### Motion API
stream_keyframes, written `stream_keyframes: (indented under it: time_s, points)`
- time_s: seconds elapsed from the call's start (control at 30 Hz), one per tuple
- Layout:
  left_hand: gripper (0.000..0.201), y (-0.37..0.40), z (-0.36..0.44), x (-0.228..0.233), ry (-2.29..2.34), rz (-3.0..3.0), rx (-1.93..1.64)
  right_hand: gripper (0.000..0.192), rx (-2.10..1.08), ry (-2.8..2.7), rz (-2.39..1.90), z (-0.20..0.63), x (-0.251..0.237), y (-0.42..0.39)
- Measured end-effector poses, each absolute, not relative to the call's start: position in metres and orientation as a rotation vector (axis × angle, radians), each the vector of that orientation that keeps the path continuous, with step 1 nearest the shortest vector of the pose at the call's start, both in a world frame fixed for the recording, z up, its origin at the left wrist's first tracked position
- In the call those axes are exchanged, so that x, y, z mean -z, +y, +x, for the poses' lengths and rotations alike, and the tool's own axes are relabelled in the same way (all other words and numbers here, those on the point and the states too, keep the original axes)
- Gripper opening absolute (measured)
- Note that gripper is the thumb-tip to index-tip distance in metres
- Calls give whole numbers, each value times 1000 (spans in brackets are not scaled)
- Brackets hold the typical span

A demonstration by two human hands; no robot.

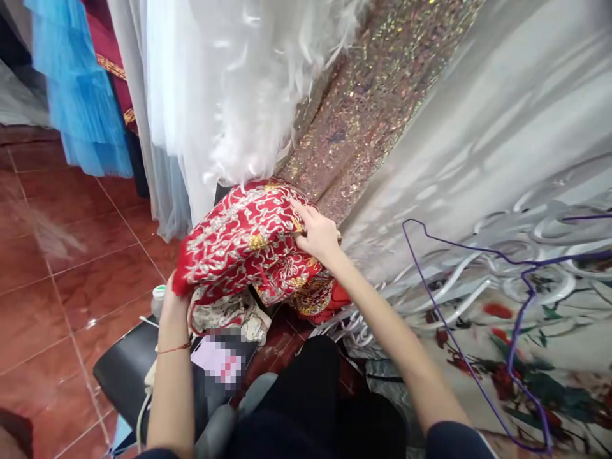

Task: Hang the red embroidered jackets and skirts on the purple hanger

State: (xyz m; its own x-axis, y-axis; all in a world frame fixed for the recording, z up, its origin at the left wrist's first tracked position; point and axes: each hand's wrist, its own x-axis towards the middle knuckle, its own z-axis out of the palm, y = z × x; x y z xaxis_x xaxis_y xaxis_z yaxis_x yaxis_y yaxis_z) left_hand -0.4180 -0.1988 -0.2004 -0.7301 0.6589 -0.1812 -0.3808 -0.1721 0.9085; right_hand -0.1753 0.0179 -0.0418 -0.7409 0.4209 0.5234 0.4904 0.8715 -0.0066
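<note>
A red garment (239, 233) with dense silver and gold embroidery is bunched up in front of me. My right hand (316, 234) grips its right side, thumb apart from the fingers with cloth between them. At the left edge my left hand (173, 288) holds the cloth, its fingers mostly hidden behind the red fabric. Under the garment lies a cream patterned cloth (229, 317). Close to my left forearm, a phone (220, 362) with a lit, blurred screen rests on a black surface (127, 360).
A white feathered dress (253, 83) and a sequinned dress (363, 108) hang just ahead. Blue ruffled fabric (86, 95) hangs at left above red floor tiles (95, 255). On the right are a purple hanger (514, 344) and several white hangers (471, 284). A green-capped bottle (157, 299) stands by my left wrist.
</note>
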Motion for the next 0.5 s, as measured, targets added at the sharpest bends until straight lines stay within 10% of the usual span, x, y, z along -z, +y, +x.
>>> stream_keyframes:
  time_s: [0.5]
  points:
    - [33,-193,-394,189,1991,429,-1745,78,188,-2430,-643,-166,66,5]
